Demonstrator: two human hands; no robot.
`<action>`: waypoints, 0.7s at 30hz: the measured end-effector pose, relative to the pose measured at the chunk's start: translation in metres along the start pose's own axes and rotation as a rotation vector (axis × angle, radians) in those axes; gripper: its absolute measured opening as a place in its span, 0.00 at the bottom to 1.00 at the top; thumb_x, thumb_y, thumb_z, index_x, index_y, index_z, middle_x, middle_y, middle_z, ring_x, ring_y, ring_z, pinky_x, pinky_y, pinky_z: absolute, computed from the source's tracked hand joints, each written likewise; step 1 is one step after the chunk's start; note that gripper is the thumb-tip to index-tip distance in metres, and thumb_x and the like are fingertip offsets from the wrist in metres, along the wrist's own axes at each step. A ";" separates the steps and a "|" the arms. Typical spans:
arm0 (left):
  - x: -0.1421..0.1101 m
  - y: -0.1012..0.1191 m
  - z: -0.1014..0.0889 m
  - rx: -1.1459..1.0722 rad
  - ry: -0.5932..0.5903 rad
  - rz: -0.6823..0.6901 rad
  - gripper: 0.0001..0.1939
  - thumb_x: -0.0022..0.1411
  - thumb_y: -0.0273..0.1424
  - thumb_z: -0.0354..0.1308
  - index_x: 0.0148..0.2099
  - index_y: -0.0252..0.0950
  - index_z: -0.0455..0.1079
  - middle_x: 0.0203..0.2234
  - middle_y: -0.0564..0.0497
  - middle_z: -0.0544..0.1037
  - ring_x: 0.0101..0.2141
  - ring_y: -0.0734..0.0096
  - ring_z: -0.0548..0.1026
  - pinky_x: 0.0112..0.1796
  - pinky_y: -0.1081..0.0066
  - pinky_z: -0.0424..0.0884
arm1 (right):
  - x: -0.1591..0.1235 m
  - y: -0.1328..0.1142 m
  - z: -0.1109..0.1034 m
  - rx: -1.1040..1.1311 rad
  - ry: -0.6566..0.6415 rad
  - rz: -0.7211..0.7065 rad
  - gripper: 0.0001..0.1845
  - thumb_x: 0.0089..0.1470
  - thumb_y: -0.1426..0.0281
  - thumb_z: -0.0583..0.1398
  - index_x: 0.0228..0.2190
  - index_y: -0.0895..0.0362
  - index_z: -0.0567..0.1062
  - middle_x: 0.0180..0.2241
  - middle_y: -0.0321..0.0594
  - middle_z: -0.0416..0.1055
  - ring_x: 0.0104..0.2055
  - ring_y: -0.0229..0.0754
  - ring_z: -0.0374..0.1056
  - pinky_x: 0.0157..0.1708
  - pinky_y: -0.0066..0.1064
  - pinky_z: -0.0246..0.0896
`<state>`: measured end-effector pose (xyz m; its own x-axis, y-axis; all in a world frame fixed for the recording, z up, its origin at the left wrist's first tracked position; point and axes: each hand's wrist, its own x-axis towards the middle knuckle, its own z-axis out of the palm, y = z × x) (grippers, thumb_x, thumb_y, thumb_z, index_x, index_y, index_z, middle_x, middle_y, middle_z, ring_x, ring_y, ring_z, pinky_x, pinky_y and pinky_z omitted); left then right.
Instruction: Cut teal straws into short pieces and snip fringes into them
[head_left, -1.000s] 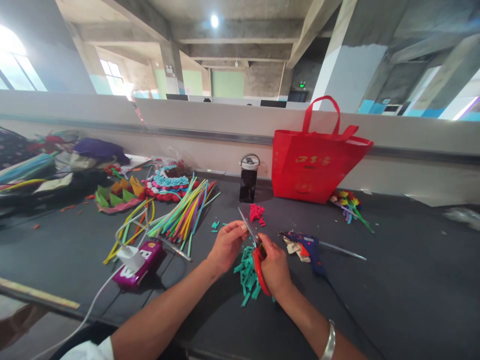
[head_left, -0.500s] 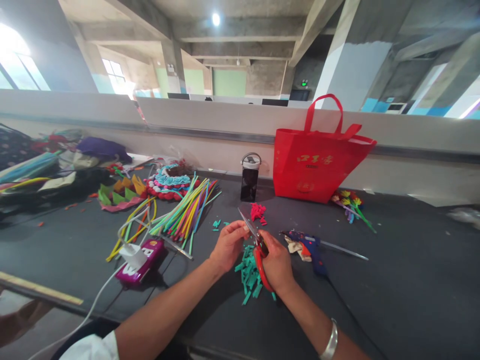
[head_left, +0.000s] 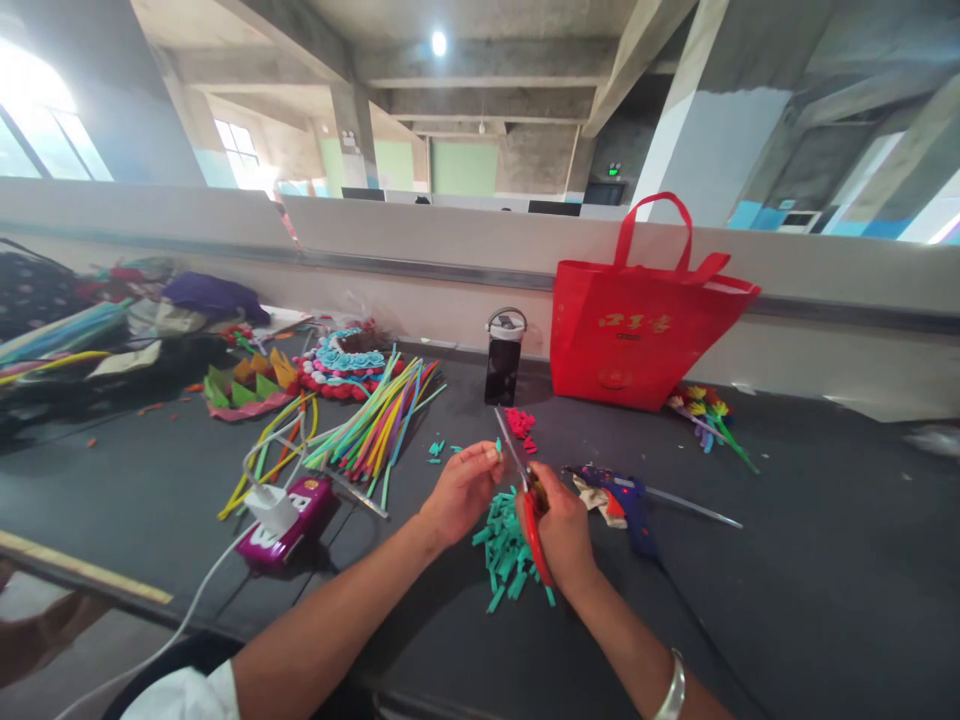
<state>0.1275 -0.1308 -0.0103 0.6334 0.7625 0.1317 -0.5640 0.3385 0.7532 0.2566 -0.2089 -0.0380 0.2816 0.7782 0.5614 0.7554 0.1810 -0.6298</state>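
Observation:
Between the thumb and fingers of my left hand is a small green strip, its tip poking up. My right hand grips a pair of scissors with red handles, the blades pointing up and away, just right of the strip. Below both hands lies a heap of cut green pieces on the black table. Beyond the blades sits a small pile of red pieces. A few more green bits lie to the left of it.
A glue gun with a glue stick lies at right. Farther back stand a dark bottle and a red bag. On the left are a bundle of coloured strips, a purple power strip with a white cable, and craft pieces.
The scissors have drawn slightly right, away from my left fingers, and the green strip's tip now shows. The whole view has shifted a little.

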 end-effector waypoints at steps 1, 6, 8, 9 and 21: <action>0.000 0.000 0.000 -0.026 -0.019 -0.014 0.09 0.56 0.31 0.63 0.28 0.33 0.68 0.21 0.54 0.64 0.26 0.76 0.63 0.35 0.71 0.62 | 0.001 0.002 -0.001 0.001 0.013 0.010 0.16 0.55 0.70 0.54 0.44 0.58 0.73 0.32 0.40 0.78 0.31 0.41 0.74 0.34 0.28 0.67; 0.002 0.003 -0.001 -0.102 -0.068 -0.069 0.08 0.58 0.31 0.62 0.31 0.33 0.68 0.23 0.54 0.61 0.26 0.75 0.62 0.34 0.70 0.63 | 0.006 0.007 -0.007 -0.077 0.064 0.052 0.17 0.57 0.65 0.55 0.45 0.58 0.75 0.35 0.43 0.80 0.34 0.44 0.76 0.36 0.31 0.67; 0.003 0.005 -0.003 -0.101 -0.062 -0.079 0.08 0.59 0.31 0.61 0.31 0.33 0.68 0.24 0.54 0.61 0.26 0.75 0.62 0.33 0.71 0.63 | 0.007 0.006 -0.009 -0.143 0.049 0.057 0.19 0.57 0.64 0.55 0.47 0.58 0.75 0.37 0.45 0.80 0.36 0.46 0.76 0.37 0.32 0.67; 0.003 0.006 -0.004 -0.100 -0.057 -0.081 0.08 0.59 0.31 0.61 0.31 0.33 0.68 0.24 0.54 0.61 0.26 0.76 0.62 0.33 0.71 0.63 | 0.007 0.006 -0.009 -0.173 0.034 0.058 0.19 0.57 0.64 0.55 0.48 0.58 0.74 0.38 0.45 0.80 0.36 0.46 0.76 0.37 0.32 0.67; 0.012 0.014 -0.017 0.376 0.244 0.118 0.10 0.55 0.35 0.61 0.29 0.35 0.67 0.22 0.55 0.64 0.25 0.76 0.62 0.29 0.74 0.59 | 0.008 0.007 -0.007 -0.230 0.002 -0.029 0.22 0.57 0.68 0.54 0.52 0.57 0.73 0.40 0.45 0.77 0.38 0.44 0.73 0.40 0.33 0.67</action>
<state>0.1185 -0.1077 -0.0090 0.4079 0.9065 0.1087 -0.3647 0.0526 0.9296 0.2680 -0.2056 -0.0346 0.2587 0.7736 0.5784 0.8779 0.0615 -0.4749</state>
